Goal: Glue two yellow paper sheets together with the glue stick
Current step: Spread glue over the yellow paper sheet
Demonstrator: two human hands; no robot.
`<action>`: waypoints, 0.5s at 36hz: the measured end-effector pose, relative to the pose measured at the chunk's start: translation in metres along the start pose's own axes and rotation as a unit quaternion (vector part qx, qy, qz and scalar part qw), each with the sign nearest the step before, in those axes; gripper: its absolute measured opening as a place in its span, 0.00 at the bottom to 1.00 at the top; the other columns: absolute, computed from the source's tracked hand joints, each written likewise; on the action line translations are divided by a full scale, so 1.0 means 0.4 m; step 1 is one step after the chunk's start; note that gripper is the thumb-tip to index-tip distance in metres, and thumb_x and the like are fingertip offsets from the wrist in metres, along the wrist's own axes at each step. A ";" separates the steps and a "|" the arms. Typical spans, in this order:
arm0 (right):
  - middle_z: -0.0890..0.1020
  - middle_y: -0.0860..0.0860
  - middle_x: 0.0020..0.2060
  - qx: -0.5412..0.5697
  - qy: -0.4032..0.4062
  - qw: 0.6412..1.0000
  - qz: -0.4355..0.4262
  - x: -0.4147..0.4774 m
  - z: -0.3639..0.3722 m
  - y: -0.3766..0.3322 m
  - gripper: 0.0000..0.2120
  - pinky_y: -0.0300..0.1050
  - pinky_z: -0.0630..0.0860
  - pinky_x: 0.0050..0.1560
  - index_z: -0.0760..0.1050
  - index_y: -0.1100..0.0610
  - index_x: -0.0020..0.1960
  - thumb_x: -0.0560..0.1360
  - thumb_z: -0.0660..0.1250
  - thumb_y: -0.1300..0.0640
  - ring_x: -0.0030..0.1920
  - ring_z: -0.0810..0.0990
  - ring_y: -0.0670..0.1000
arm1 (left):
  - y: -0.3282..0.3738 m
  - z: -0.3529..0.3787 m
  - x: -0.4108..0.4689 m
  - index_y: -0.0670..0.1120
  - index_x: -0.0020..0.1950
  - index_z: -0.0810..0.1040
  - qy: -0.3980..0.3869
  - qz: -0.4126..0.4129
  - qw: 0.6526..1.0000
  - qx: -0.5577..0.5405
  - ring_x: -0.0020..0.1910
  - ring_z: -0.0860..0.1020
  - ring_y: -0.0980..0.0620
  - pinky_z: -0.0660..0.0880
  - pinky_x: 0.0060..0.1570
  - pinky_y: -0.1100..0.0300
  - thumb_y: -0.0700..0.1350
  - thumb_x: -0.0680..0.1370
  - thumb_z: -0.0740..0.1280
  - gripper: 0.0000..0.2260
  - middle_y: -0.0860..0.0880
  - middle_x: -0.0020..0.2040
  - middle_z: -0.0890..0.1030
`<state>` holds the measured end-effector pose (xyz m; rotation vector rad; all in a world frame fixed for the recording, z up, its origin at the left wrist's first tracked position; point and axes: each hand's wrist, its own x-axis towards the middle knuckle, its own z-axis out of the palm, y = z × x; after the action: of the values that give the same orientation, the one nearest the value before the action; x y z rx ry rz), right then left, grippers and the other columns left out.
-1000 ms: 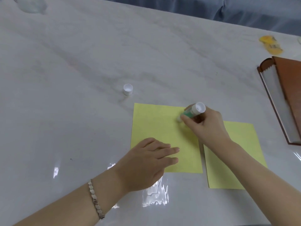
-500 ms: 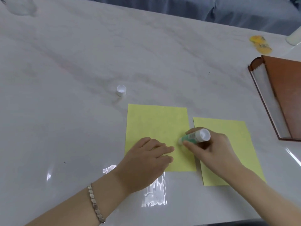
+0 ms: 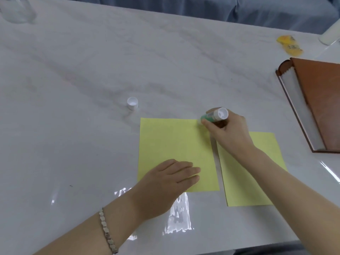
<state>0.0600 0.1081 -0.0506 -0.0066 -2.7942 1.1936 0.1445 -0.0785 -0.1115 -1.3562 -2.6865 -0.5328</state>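
Note:
Two yellow paper sheets lie side by side on the white marble table. The left sheet [image 3: 174,144] is pinned at its near edge by my left hand [image 3: 165,183], fingers flat and together. My right hand [image 3: 228,131] grips the green-and-white glue stick [image 3: 214,115], its tip pressed on the left sheet's far right corner. My right forearm crosses over the right sheet [image 3: 244,181] and hides part of it. The glue stick's white cap [image 3: 132,103] stands on the table beyond the left sheet's far left corner.
A brown holder with a white roll [image 3: 312,107] sits at the right edge. A yellow wrapper [image 3: 289,45] and a white container [image 3: 331,34] lie at the far right. A clear vessel [image 3: 16,11] is at the far left corner. The table's near edge runs below my arms.
My right hand has carried the glue stick from the left sheet's near right part up to its far right corner. My left hand stays pressed on the sheet.

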 end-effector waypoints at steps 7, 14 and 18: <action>0.78 0.41 0.29 0.015 -0.047 0.999 0.001 -0.109 -0.069 -0.027 0.06 0.26 0.67 0.31 0.76 0.48 0.41 0.68 0.71 0.57 0.29 0.74 0.38 | -0.005 -0.011 0.009 0.46 0.61 0.74 -0.023 -0.007 0.998 -0.057 0.66 0.67 0.54 0.56 0.67 0.63 0.35 0.71 0.53 0.21 0.50 0.66 0.74; 0.75 0.32 0.23 -0.002 -0.112 0.993 0.031 -0.185 -0.073 0.004 0.03 0.27 0.65 0.28 0.78 0.55 0.41 0.69 0.71 0.60 0.25 0.71 0.39 | -0.003 -0.014 0.015 0.50 0.61 0.76 -0.037 0.003 0.998 -0.050 0.64 0.72 0.53 0.61 0.64 0.60 0.44 0.76 0.56 0.16 0.52 0.65 0.75; 0.74 0.43 0.21 0.015 -0.090 0.995 0.037 -0.182 -0.059 0.010 0.05 0.29 0.64 0.26 0.77 0.51 0.40 0.68 0.71 0.59 0.23 0.68 0.42 | -0.001 -0.010 0.014 0.51 0.61 0.77 -0.039 -0.002 0.998 -0.049 0.64 0.72 0.53 0.62 0.64 0.60 0.44 0.77 0.56 0.16 0.52 0.65 0.75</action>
<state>0.1345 0.1248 -0.0441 -0.0011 -2.9534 1.3158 0.1406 -0.0760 -0.1065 -1.4248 -2.7580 -0.6335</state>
